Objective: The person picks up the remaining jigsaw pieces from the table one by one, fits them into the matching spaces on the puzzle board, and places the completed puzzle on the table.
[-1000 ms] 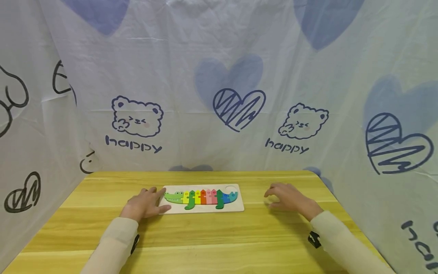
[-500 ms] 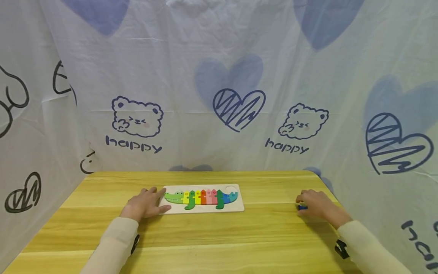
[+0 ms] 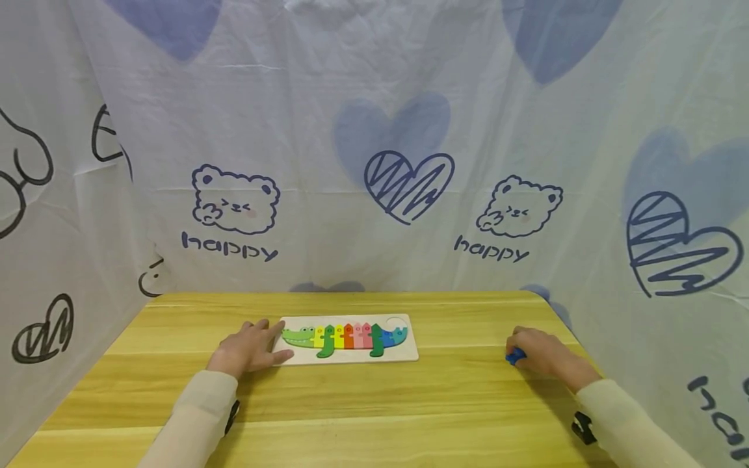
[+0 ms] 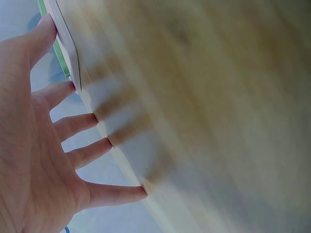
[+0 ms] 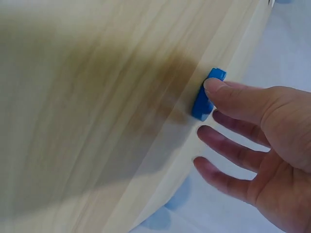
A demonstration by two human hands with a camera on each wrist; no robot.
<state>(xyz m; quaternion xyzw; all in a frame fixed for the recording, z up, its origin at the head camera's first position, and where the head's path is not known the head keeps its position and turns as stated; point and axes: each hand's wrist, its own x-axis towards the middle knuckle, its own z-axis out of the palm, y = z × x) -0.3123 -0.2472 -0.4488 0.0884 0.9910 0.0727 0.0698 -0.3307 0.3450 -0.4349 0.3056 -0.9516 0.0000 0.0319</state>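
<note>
A crocodile puzzle board lies flat at the middle of the table, with colored pieces making up the crocodile's head, body and part of its tail. At its upper right a round outline shows bare board. My left hand rests at the board's left end, thumb and index finger touching its edge. In the left wrist view the fingers of the left hand are spread, their tips on the table. Toward the table's right side my right hand pinches a small blue puzzle piece between thumb and fingers, close to the tabletop.
The yellow wood-grain table stretches beneath both hands. Behind it and on both sides hangs a pale cloth printed with hearts, bears and lettering.
My right hand has moved right, away from the board, and taken hold of the blue puzzle piece, which now shows more below the fingers. The left hand and the board stay put.
</note>
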